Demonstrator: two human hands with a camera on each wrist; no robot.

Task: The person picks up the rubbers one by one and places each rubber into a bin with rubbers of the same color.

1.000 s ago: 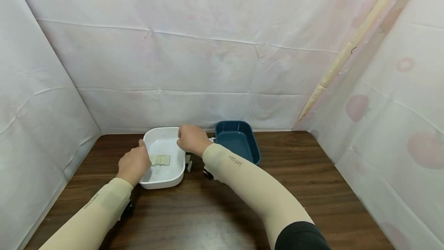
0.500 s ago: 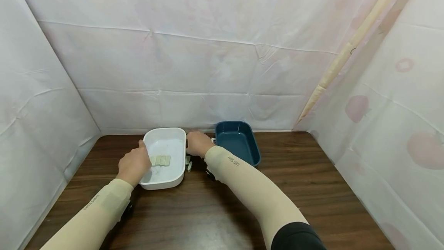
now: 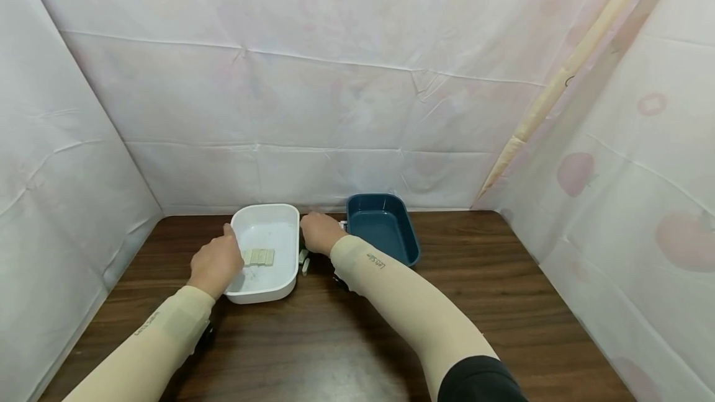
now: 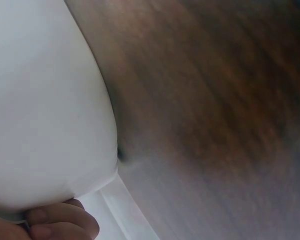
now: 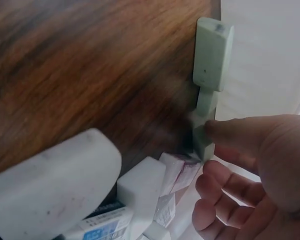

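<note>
A white tray (image 3: 279,237) stands on the dark wooden table (image 3: 346,340) with a row of pale green erasers (image 3: 258,257) inside. My left hand (image 3: 215,262) grips the tray's left rim; in the left wrist view my fingertips (image 4: 55,222) curl over the edge of the white tray (image 4: 45,110). My right hand (image 3: 319,232) is down in the gap between the white tray and a blue tray (image 3: 382,225). In the right wrist view its thumb (image 5: 235,135) touches the end of a pale green eraser (image 5: 201,136), with the other fingers loosely curled below. Another green eraser (image 5: 212,52) lies just beyond.
A heap of white erasers (image 5: 140,187) and one large white block (image 5: 50,195) lies on the table under my right wrist. White sheeting walls off the back and both sides of the table. The blue tray's inside shows nothing in it.
My right hand has moved from the white tray's far rim rightward and down into the gap beside it. The left hand and the tray have stayed put.
</note>
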